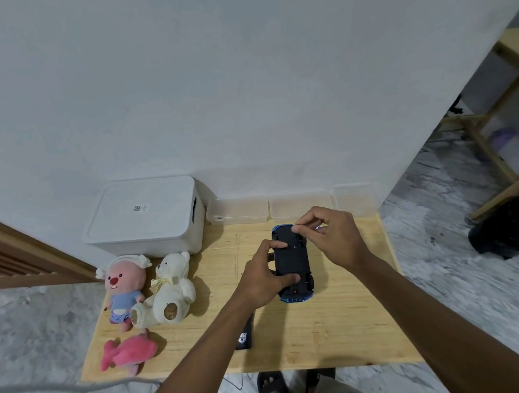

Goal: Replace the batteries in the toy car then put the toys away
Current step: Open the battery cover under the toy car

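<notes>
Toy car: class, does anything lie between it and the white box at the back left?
Nothing visible: the table strip between the toy car, gripped by the left hand, and the white box is bare. The teddy bear lies off that line. The box's lid is on.

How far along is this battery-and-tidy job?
Early. Done: toy car lies underside up on the table. In hand: left hand grips it; right hand pinches a small item at its far end. Left: three plush toys lie beside the closed white box.

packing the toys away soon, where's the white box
Head view: the white box sits at the back left of the table against the wall, behind the white teddy bear and left of the clear containers.
</notes>
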The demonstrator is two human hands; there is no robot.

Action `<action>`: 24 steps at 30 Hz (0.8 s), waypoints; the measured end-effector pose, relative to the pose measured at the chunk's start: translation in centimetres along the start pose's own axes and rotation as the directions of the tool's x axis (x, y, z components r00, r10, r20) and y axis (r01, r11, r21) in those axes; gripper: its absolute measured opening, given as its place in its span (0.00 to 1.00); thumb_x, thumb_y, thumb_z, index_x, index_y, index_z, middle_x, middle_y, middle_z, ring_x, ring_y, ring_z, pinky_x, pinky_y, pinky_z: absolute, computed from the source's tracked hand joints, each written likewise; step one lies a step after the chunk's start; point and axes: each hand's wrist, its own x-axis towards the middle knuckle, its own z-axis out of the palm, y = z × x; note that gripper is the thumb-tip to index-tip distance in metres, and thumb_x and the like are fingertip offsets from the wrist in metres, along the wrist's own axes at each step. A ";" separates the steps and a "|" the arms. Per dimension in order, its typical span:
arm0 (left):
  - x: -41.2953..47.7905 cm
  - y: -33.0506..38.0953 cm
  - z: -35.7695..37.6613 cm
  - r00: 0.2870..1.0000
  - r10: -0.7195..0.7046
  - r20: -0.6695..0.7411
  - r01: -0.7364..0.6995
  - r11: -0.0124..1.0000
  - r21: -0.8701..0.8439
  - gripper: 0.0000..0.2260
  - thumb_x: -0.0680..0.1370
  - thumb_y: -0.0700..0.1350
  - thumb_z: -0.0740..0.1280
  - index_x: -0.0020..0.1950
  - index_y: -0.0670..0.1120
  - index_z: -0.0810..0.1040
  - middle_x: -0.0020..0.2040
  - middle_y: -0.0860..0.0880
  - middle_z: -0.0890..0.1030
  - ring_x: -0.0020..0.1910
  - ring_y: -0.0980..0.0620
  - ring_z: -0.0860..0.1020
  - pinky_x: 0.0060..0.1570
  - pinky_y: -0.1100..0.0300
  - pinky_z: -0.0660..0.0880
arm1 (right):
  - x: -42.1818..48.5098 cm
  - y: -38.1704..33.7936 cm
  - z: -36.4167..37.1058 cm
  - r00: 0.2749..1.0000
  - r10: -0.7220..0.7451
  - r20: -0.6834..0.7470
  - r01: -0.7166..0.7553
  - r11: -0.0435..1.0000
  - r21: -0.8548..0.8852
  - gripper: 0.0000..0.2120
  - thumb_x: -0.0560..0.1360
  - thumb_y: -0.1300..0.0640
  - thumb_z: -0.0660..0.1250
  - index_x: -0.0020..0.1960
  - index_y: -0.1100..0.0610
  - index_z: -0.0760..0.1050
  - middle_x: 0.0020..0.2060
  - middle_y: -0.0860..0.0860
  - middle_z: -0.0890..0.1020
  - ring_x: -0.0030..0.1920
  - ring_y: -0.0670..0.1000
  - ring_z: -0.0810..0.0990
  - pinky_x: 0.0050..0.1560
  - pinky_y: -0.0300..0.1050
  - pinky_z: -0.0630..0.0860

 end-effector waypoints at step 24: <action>1.1 0.4 -0.2 0.999 -0.021 -0.030 0.019 0.999 -0.039 0.29 0.70 0.41 0.82 0.63 0.56 0.71 0.60 0.46 0.80 0.46 0.47 0.85 0.39 0.59 0.82 | 1.2 -0.7 -0.1 0.992 0.046 0.121 -0.050 0.999 0.023 0.05 0.75 0.60 0.74 0.48 0.53 0.86 0.44 0.43 0.86 0.41 0.45 0.85 0.46 0.35 0.80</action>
